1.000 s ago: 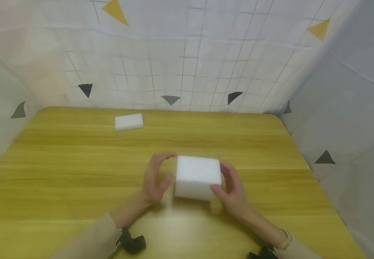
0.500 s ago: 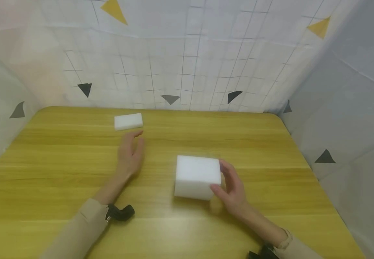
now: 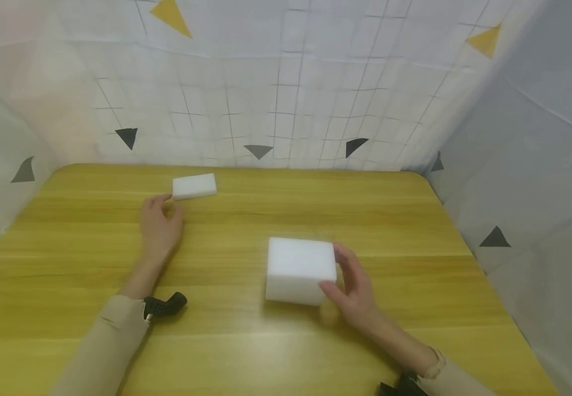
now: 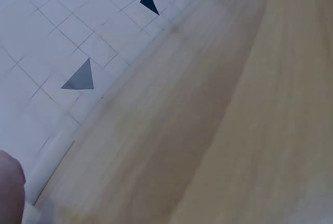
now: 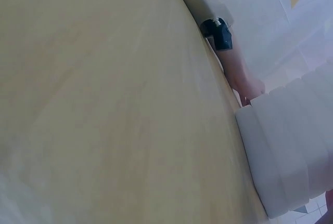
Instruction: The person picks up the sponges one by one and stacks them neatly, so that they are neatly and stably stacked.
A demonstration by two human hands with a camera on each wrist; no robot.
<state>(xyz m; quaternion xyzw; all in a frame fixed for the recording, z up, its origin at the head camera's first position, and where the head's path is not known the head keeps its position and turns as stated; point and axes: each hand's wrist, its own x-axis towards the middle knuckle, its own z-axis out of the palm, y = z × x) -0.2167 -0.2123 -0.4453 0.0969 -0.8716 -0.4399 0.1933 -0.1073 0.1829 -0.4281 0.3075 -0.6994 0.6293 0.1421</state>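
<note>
Toward the back left of the table lies a flat white slab [image 3: 194, 186], foam-like. My left hand [image 3: 161, 228] is at its front left corner, fingers bent and thumb apart; whether a fingertip touches the slab I cannot tell. A stack of white slabs [image 3: 301, 261] stands near the middle; the right wrist view shows the layers of this stack [image 5: 283, 156] pressed flush. My right hand [image 3: 357, 300] holds the stack's right end, thumb at the front corner and fingers round the back. The left wrist view catches only part of a finger or thumb [image 4: 10, 187].
The wooden table [image 3: 246, 357] ends at a white grid-marked sheet [image 3: 246, 99] along the back. Another sheet [image 3: 553, 181] closes off the right side. A black strap-on piece [image 3: 164, 305] sits on the left wrist.
My left hand has left the stack's left side and moved back and left to the lone slab. My right hand and the stack have stayed in place.
</note>
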